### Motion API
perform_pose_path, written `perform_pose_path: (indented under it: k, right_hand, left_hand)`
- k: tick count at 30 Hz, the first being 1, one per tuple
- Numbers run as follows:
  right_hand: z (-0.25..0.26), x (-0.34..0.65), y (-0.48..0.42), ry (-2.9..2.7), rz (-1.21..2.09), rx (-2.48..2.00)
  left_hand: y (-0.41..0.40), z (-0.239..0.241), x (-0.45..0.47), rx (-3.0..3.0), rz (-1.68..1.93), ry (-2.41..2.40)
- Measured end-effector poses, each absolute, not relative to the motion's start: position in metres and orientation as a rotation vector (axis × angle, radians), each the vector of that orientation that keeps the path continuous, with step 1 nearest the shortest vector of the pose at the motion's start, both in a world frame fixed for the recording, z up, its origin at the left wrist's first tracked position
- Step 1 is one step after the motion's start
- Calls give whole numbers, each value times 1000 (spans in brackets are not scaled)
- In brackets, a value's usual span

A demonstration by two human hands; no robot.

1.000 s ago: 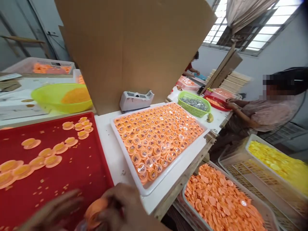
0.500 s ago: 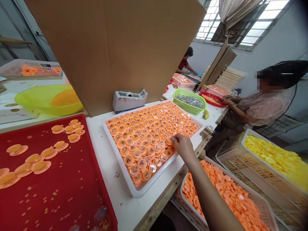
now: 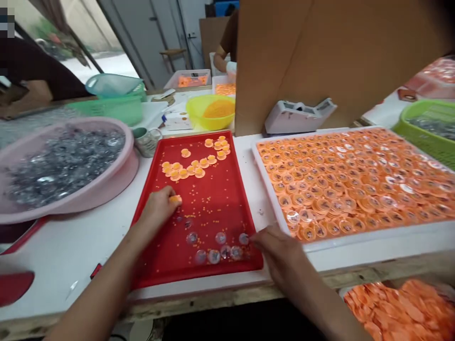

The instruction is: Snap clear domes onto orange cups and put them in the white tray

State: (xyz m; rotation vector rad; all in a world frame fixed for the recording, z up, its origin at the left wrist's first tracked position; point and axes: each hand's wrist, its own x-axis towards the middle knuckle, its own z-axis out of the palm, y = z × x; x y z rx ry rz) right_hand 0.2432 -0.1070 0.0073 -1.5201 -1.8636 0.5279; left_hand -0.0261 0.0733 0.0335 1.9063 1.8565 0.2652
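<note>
My left hand (image 3: pixel 159 204) is closed in a pinch on an orange plastic disc (image 3: pixel 175 199) above the left side of a red tray (image 3: pixel 227 208). My right hand (image 3: pixel 282 251) reaches over that tray's near right corner, its fingers pinched at the edge of a clear round plastic cap (image 3: pixel 243 238). Several more clear caps (image 3: pixel 213 256) lie along the tray's near end. Orange pieces (image 3: pixel 183 174) with round raised centres sit in clusters towards the far end, and tiny orange bits are scattered between.
To the right stands a white tray (image 3: pixel 265 182) packed with orange discs under clear caps. A pink basin (image 3: pixel 124 173) of clear parts and a mug (image 3: pixel 146 142) are at left. Behind are a yellow bowl (image 3: pixel 194 113), a tape dispenser (image 3: pixel 293 118) and a cardboard panel (image 3: pixel 270 61).
The view has swung left. My right hand has left the white tray for the red tray's near right corner. My left hand has come into view, holding an orange disc.
</note>
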Motion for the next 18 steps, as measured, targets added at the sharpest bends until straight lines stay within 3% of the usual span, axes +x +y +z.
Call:
perform_pose_path:
  k: [2, 7, 11, 14, 18]
  right_hand:
    - [0, 211, -97, -2085, 580, -1522]
    - [-15, 194, -75, -2437, 215, -1749]
    - [-22, 201, -73, -2541, 224, -1657]
    - [-26, 203, -77, -2312, 384, -1629]
    - [-25, 201, -80, -1556, 986, -1556]
  left_hand:
    - [59, 28, -25, 1933, 226, 1834]
    - [22, 16, -20, 1939, 364, 1662]
    - [-3, 10, -15, 1769, 490, 1472]
    - [-17, 8, -6, 1558, 544, 1380]
    - [-30, 6, 5, 1312, 583, 1261]
